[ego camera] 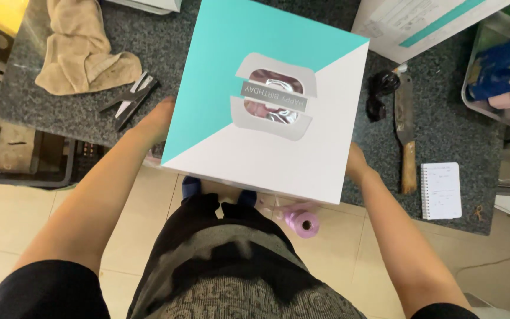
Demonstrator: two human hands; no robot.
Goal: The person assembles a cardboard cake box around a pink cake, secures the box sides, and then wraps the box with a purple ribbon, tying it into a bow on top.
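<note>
While both hands hold it from the sides, the square cake box [267, 100], teal and white with a silver window in its lid, hangs over the near edge of the dark granite surface [455, 136], partly above the tiled floor; the left hand [157, 121] presses flat on the box's left wall, fingers hidden behind it, and the right hand [354, 162] does the same at the right lower corner, so each grip is closed against the box as far as can be seen; by my judgement the step in hand is carrying or setting the box at the surface's edge, and the next move calls for keeping it level and both palms firm, since the near corner has nothing beneath it; below the box, near the person's feet, a lilac ribbon spool [302, 223] lies on the floor; left of the box lie folding scissors [130, 99] and beyond them a tan cloth [81, 50]; right of it are black sunglasses [380, 91], a cleaver with a wooden handle [406, 133] and a small spiral notepad [441, 190]; farther off, a flat white and teal carton [420, 20] and a metal tray [491, 71] holding a blue thing.
</note>
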